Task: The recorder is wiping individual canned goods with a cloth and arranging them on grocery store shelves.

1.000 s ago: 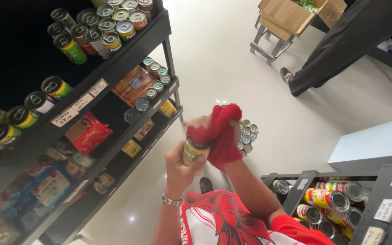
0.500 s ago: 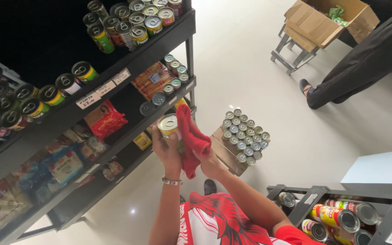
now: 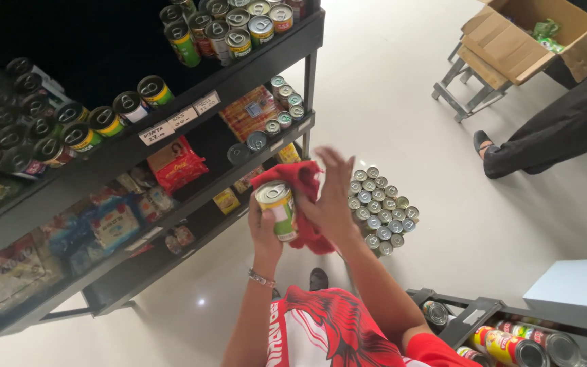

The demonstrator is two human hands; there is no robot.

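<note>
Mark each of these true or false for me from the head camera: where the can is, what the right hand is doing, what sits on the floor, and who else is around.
1. The left hand holds a can with a green and yellow label. True.
2. The right hand is empty and hangs away from the can. False: it presses a red cloth against the can, fingers spread.
3. A tray of cans sits on the floor below the hands. True.
4. The cardboard box at top right is taped shut. False: its flaps are open, with green packets inside.
5. Nobody else is in view. False: another person's dark trouser leg and shoe show at the right.
</note>
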